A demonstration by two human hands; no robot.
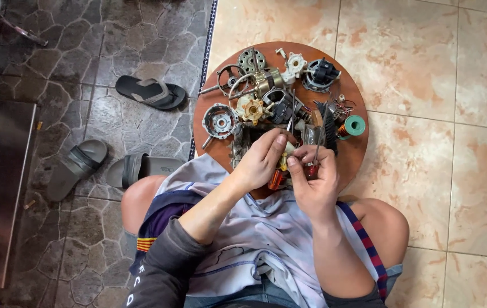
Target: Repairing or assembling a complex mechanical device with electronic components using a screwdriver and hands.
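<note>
Head view, left hand [261, 162] pinching a small yellowish part [287, 152], right hand [313, 181] clamped on a red-handled screwdriver [314, 159], round wooden counter [357, 149] crowded with motor parts, green tape roll [354, 126] nearby.

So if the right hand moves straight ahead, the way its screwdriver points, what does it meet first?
Probably the black motor part just beyond the right hand and its screwdriver; depth is unclear from above.

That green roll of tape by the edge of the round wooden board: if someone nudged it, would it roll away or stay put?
The green tape roll seems to lie flat, its hole facing up, so a nudge would probably slide it, not roll it. It looks small, likely light. It sits near the round wooden board rim, so a firm push might send it onto the floor tiles.
</note>
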